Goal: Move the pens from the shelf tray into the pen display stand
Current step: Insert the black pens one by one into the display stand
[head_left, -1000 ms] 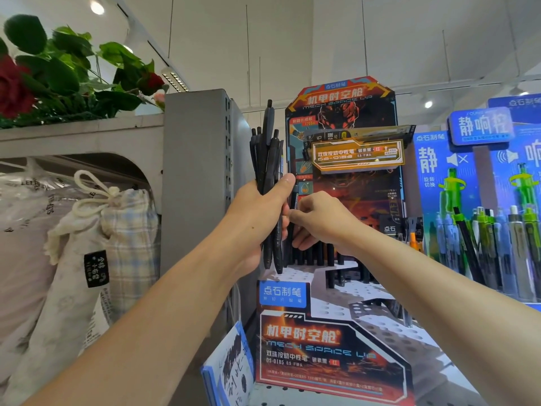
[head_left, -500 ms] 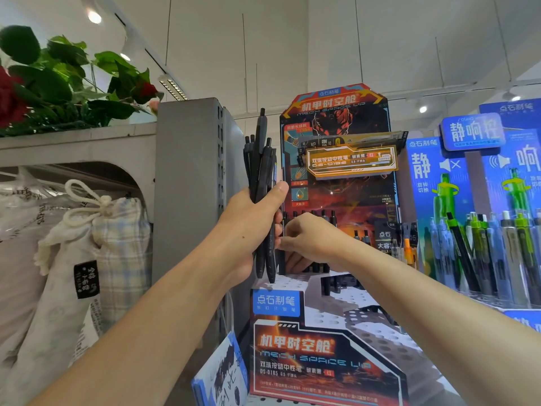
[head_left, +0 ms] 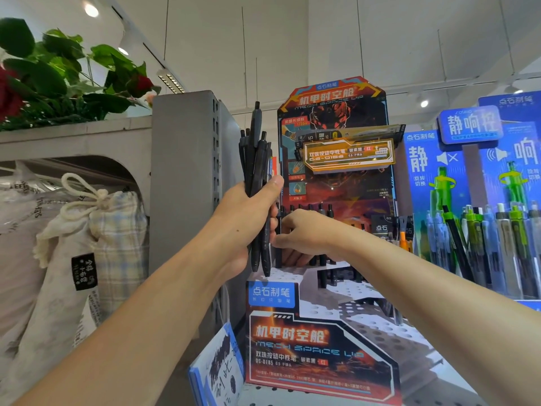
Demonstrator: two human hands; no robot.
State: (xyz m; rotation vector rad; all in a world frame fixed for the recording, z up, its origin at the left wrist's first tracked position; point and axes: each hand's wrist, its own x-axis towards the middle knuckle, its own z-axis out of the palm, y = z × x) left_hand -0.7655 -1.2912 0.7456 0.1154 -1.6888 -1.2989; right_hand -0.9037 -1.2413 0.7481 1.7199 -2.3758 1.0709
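My left hand (head_left: 248, 221) grips a bundle of several black pens (head_left: 257, 159), upright, just left of the pen display stand (head_left: 366, 315). The stand is a stepped white block full of holes with a red and black printed front and backboard. Several black pens (head_left: 320, 208) stand in its back row. My right hand (head_left: 307, 232) reaches across that row, and its fingers pinch a black pen (head_left: 278, 256) standing at the row's left end, right beside the bundle. The lower steps show open holes. The shelf tray is out of sight.
To the right stands a blue display (head_left: 494, 247) packed with green, blue and grey pens. A grey shelf upright (head_left: 187, 171) rises to the left, with cloth drawstring bags (head_left: 96, 230) beyond it and artificial roses (head_left: 58, 77) on top. A blue notepad (head_left: 219, 370) leans below the stand.
My right hand has dropped from the bundle down to the stand's back row with one pen. My left hand keeps the bundle in about the same place.
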